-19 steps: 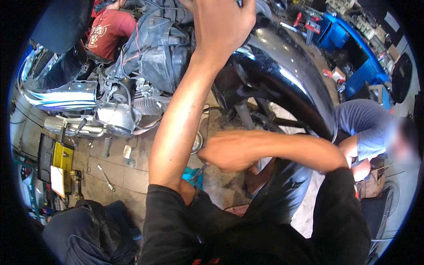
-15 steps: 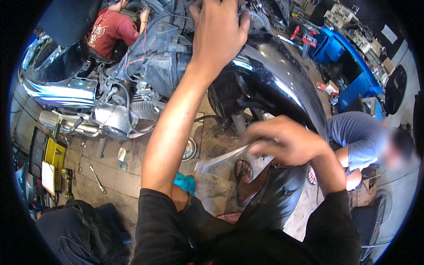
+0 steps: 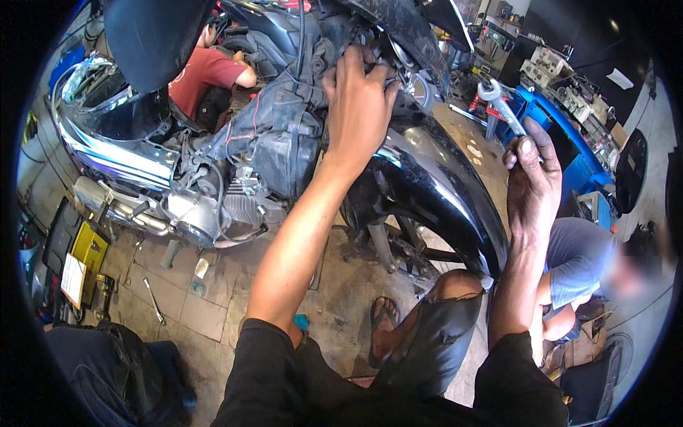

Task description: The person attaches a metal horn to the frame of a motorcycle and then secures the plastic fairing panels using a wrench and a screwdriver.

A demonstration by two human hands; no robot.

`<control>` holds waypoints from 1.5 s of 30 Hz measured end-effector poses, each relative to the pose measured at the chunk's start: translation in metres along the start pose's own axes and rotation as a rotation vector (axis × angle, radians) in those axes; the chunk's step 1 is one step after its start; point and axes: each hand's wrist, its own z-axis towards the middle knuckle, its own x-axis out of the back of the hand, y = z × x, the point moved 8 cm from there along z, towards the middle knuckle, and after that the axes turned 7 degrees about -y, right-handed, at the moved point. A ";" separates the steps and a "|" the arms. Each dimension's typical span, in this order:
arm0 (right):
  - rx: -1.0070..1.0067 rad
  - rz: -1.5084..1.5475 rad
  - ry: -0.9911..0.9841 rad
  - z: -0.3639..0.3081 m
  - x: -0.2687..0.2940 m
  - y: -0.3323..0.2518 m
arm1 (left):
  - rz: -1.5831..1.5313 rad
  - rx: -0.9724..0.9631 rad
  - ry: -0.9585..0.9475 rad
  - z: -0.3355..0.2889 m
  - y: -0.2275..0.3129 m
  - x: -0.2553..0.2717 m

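L hand point(image 3: 359, 96) up on the motorcycle point(image 3: 284, 149), fingers curled into the wiring/frame area just under the seat line, gripping a part there; can't tell exactly which part, it's hidden by the fingers. R hand point(image 3: 532, 181) raised off to the right, clear of the bike, clenched on the shank of a silver spanner point(image 3: 498, 103); open-end head sticks up above the fingers, tilted up-left. Spanner isn't touching the bike.

Rear mudguard point(image 3: 434, 185), glossy black, sits between the two hands and runs down-right below L wrist. Engine point(image 3: 213, 206) w/ chrome exhaust point(image 3: 114, 206) is down-left of L hand, well apart from R hand. Blue bench point(image 3: 569, 135) w/ tools just behind R hand.

Person in red shirt point(image 3: 203, 75) crouched on far side of bike, up-left of L hand. Another person in grey shirt point(image 3: 580, 260) sits low, right below R forearm. Small wrench point(image 3: 153, 300) lying on tiled floor, far below-left of L hand, near a yellow box point(image 3: 85, 249). Own foot in sandal point(image 3: 384, 317) on the floor between both forearms.
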 end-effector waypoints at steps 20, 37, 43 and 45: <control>-0.200 0.018 -0.126 -0.012 -0.053 0.022 | -0.266 -0.175 0.010 0.026 -0.031 0.032; -0.264 -0.726 -0.092 0.024 -0.083 0.066 | -0.036 -0.189 -0.084 0.031 -0.016 0.015; -0.256 -0.720 0.082 0.033 -0.065 0.068 | -0.363 -0.207 0.087 0.020 -0.029 0.026; -0.218 -0.782 0.044 0.037 -0.063 0.069 | -0.210 -0.277 0.034 0.019 -0.022 0.025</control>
